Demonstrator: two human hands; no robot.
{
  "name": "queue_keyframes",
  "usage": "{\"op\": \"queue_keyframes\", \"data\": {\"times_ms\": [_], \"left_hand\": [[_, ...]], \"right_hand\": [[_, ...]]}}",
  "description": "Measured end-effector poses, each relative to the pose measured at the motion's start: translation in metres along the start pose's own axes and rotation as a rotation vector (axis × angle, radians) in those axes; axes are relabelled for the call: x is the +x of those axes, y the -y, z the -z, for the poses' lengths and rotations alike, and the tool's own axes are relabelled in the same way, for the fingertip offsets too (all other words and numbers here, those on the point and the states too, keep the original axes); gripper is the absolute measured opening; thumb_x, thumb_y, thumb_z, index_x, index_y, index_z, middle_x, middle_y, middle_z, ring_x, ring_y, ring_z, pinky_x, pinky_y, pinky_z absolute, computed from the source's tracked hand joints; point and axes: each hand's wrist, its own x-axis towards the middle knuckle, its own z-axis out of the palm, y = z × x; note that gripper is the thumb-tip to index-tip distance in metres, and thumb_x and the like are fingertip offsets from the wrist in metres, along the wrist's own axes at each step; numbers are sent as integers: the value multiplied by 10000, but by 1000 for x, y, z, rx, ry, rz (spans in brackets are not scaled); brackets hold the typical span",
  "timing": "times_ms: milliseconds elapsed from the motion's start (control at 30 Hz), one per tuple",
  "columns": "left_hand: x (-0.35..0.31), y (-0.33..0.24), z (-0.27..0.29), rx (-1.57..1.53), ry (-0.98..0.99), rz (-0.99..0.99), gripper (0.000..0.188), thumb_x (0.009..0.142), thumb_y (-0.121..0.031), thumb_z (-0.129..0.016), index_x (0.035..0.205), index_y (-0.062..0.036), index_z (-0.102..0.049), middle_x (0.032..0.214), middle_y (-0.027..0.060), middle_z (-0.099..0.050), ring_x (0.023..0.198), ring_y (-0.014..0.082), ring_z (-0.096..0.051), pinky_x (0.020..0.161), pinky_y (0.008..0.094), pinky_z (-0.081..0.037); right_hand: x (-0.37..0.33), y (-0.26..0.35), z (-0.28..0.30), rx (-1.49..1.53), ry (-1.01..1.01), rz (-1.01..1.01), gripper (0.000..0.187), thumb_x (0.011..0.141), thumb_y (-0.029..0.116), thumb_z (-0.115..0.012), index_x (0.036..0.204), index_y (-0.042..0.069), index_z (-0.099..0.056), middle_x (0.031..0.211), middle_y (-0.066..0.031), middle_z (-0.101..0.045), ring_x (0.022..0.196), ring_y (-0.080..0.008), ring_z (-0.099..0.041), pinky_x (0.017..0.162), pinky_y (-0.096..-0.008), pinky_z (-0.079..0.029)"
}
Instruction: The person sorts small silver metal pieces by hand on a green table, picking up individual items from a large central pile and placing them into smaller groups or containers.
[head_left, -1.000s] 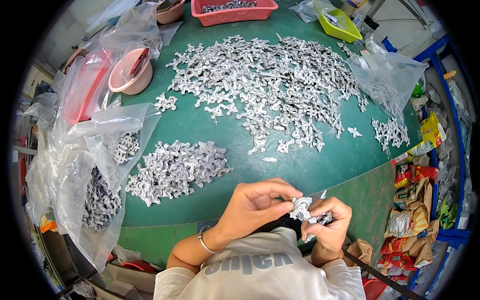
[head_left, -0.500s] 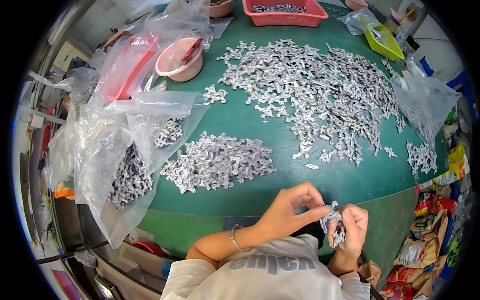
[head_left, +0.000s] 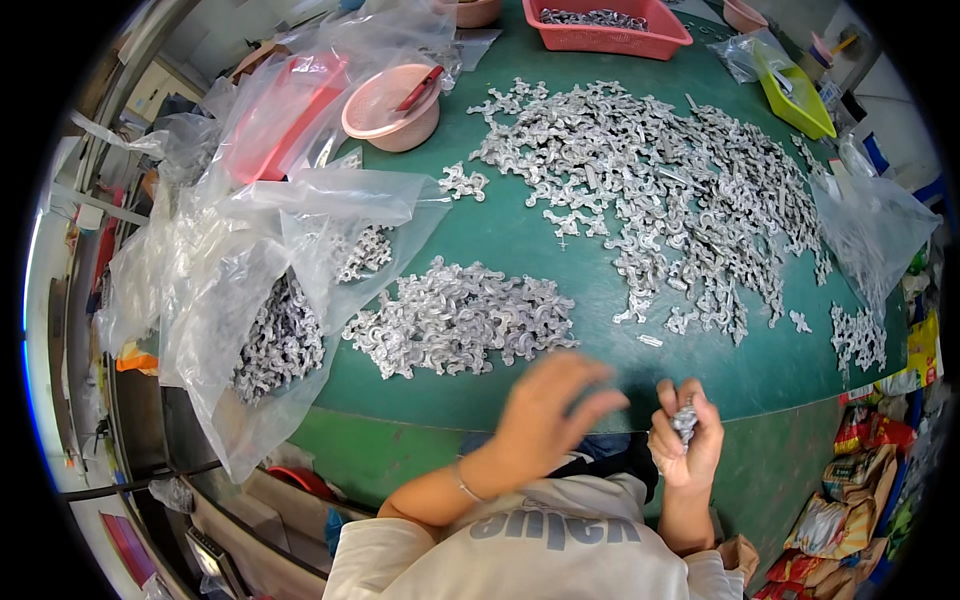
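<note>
On the bench [head_left: 500, 232], a heap of metal parts [head_left: 460, 320] lies near the front edge, with a wide spread of parts [head_left: 660, 190] behind it to the right. A plastic bag [head_left: 215, 335] of parts lies left of the heap, a bowl [head_left: 405, 132] behind both; beyond the spread sit a tray [head_left: 600, 39] and, right of that, a basket [head_left: 797, 108].

You face a broad green table [head_left: 780, 372], its top softly reflecting light. Pale wall [head_left: 895, 85] at upper right; brownish boards [head_left: 262, 500] low on your left.
</note>
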Motion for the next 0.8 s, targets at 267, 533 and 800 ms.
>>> {"op": "queue_keyframes", "data": {"times_ms": [267,533,800], "left_hand": [[12,37,51,724,-89,178,328,677,-86,-709,983,-44,-598,1070,79,-507,1016,274,-443,843,400,-305],[10,42,49,492,-223,71,232,667,-1,-708,851,-34,-570,977,74,-554,823,218,-538,764,339,-374],[12,-9,10,-976,6,457,358,831,41,-561,1166,37,-433,941,86,-547,744,121,-571,649,235,-481]], "right_hand": [[15,3,4,226,22,-74,102,860,140,-450,814,57,-414,734,-100,-440,429,-160,-384,293,-240,-314],[15,-9,3,-48,39,-41,221,914,192,-469,908,-20,-533,644,-82,-449,439,-163,-390,324,-231,-318],[2,-19,-37,-967,56,381,264,788,-37,-585,1047,-59,-541,638,-87,-530,518,-134,-497,438,-220,-355]]}}
